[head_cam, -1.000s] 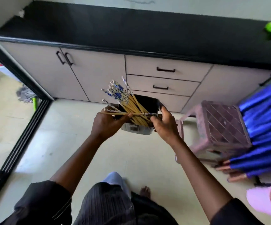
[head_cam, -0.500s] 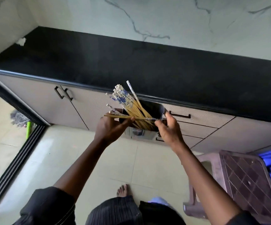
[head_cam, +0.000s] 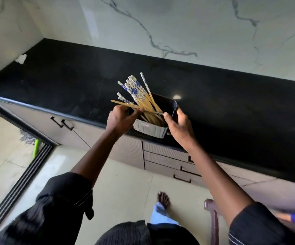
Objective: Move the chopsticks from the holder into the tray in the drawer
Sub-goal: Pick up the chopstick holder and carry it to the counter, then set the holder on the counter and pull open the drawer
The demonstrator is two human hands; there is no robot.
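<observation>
A grey ribbed holder (head_cam: 150, 129) with a dark inside is held over the front edge of the black countertop (head_cam: 76, 82). Several bamboo chopsticks (head_cam: 139, 96) with blue-and-white tops stand fanned out in it, leaning to the left. My left hand (head_cam: 121, 119) grips the holder's left side and pinches one chopstick lying crosswise over the opening. My right hand (head_cam: 179, 127) grips the holder's right side, its thumb on that chopstick's other end. The drawers (head_cam: 166, 160) below the counter are closed; no tray is in view.
A marble wall (head_cam: 178, 29) rises behind the counter. Cupboard doors with black handles (head_cam: 61, 122) are at the left. A sliding-door track (head_cam: 19, 188) and a green-handled broom (head_cam: 35, 147) are on the floor at left. A brown plastic stool (head_cam: 214, 225) stands at lower right, next to my bare foot (head_cam: 163, 198).
Both hands have carried the holder with its chopsticks up from in front of the drawers to the countertop's front edge. My view has lifted from the floor to the counter and wall.
</observation>
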